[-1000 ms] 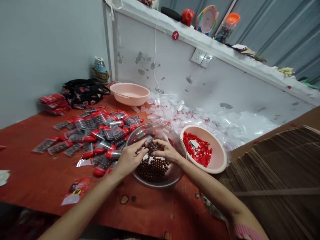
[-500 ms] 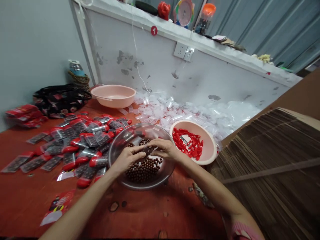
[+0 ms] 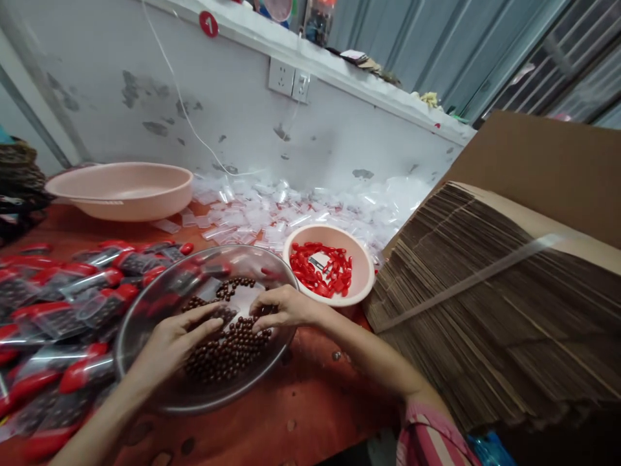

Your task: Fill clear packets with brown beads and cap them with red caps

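My left hand [image 3: 179, 336] is over the clear round bowl [image 3: 204, 402], its thumb and fingers closed on a small clear pack [image 3: 225, 314] with brown beads showing in it. My right hand [image 3: 284, 307] reaches in from the right side of the bowl. Its fingers are curled down at the edge of the loose brown beads [image 3: 228, 353]; what is between the fingertips is hidden. Pale patches of the bowl's bottom show between the beads.
A pink basin with red caps [image 3: 323, 275] touches the bowl's right. Filled red-capped packs [image 3: 63, 310] crowd the left. Behind are a larger pink basin [image 3: 130, 194] and many clear empty sleeves [image 3: 276, 210]. A stack of strapped cardboard [image 3: 485, 298] borders the right.
The view has turned right and come closer to the table. My hands, together at the pack before, are now apart; the right has lowered to the beads while the left keeps the pack.
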A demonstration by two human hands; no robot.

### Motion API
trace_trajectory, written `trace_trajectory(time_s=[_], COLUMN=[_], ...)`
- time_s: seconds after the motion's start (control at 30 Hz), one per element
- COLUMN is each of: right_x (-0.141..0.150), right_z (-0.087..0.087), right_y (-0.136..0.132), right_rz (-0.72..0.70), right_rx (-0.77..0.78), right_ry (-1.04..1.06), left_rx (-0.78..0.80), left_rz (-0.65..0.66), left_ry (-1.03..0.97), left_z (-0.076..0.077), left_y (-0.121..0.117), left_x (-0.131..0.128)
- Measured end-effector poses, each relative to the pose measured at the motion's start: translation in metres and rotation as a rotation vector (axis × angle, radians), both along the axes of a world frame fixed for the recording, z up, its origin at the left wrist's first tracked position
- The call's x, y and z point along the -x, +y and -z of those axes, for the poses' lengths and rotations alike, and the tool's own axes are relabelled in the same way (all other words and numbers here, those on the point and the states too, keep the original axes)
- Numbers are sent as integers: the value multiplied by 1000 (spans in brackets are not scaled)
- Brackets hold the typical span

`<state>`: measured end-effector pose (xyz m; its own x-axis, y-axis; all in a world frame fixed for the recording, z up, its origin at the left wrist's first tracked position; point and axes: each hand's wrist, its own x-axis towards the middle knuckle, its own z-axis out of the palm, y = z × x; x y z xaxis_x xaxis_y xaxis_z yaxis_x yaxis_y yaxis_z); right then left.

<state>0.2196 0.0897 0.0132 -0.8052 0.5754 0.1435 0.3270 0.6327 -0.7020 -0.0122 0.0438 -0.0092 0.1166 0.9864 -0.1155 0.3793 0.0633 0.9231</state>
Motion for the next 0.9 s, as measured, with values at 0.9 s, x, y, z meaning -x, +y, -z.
trace_trajectory(time_s=[0.9], right_x=[-89], right_z=[3], right_y=[97], right_rz=[857], right_rx=[-273], right_ry=[-763], left_rx=[-96], left_rz=[-144], left_ry=[-63], left_z=[-5], left_y=[-5], left_x=[0])
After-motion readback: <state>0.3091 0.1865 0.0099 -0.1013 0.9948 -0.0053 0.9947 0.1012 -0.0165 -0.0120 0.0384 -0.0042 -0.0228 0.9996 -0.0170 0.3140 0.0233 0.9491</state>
